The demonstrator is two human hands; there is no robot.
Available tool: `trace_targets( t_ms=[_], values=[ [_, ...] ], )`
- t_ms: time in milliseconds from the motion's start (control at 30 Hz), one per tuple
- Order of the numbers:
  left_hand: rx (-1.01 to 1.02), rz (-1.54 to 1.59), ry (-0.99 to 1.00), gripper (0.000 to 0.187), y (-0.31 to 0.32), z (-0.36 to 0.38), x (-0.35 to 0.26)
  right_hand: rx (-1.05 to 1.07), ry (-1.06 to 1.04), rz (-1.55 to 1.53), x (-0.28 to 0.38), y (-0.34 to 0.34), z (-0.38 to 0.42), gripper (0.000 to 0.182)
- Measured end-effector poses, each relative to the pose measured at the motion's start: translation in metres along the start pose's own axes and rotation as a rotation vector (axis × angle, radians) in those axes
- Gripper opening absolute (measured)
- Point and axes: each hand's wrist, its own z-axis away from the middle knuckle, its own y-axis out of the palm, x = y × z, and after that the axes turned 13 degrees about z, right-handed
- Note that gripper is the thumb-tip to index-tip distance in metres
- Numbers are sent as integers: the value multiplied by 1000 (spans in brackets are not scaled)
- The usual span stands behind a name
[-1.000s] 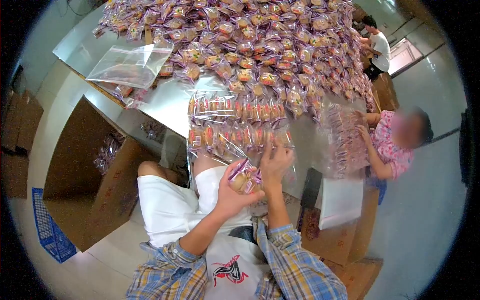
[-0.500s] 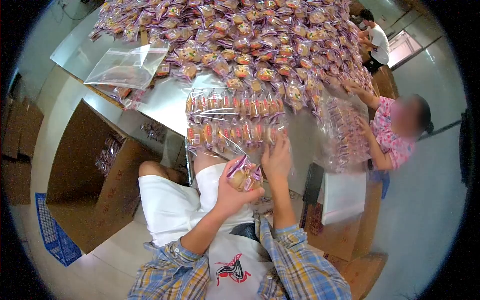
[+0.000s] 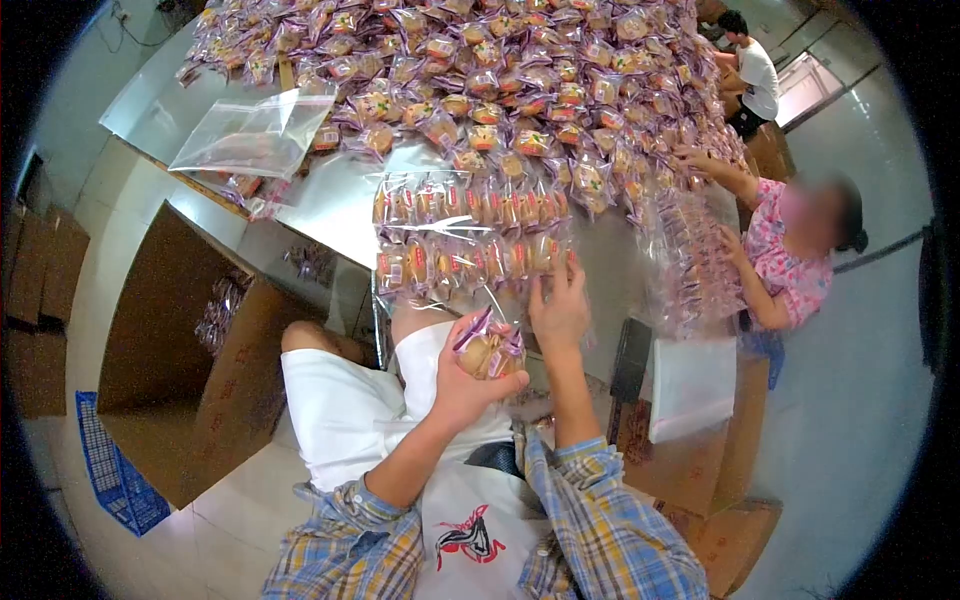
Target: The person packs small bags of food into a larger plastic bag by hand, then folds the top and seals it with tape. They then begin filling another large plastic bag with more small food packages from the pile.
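My left hand (image 3: 468, 375) is closed round wrapped cookies (image 3: 490, 352) in purple and clear wrappers, above my lap. In front lies a clear bag (image 3: 440, 227) with two rows of wrapped cookies standing side by side. My right hand (image 3: 560, 308) is at the near right end of the lower row, its fingertips at the last packet and its fingers apart. A large heap of the same packets (image 3: 480, 80) covers the table beyond the bag.
An empty clear bag (image 3: 255, 135) lies at the table's left. An open cardboard box (image 3: 165, 360) and a blue crate (image 3: 120, 480) stand at left. Flat bags (image 3: 690, 385) rest on a box at right. A co-worker (image 3: 790, 240) handles another filled bag (image 3: 690, 260); another person (image 3: 755, 80) is farther back.
My right hand has moved slightly and its fingers show farther apart at the row's end. My left hand still holds its cookies. The co-worker's far hand has shifted a little at the heap.
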Motion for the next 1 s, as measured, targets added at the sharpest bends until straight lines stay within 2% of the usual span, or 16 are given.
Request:
trace_targets(
  t_ms=[133,233,333,433,633,833,933,1000],
  values=[
    [-3,-13,20,86,0,-1,-2,114,35,146,18,-26,0,67],
    [-3,-14,-38,89,-3,-2,-3,-15,-130,241,9,-9,9,77],
    [-11,-56,-48,92,-4,-2,-4,-104,-371,105,14,-19,-2,71],
    [-17,-45,-61,92,-8,-2,1,-6,-361,167,18,-14,-4,58],
    [-74,-6,-30,92,-14,-2,4,-51,-324,93,1,8,1,51],
    [-58,-74,-6,91,-18,-3,2,-77,-267,92,13,-12,-1,54],
    [-63,-104,-57,91,-29,-2,5,-16,-319,-81,6,-19,24,65],
    [-66,-75,-63,92,-29,-1,2,107,-310,-265,5,-31,43,65]
  ],
)
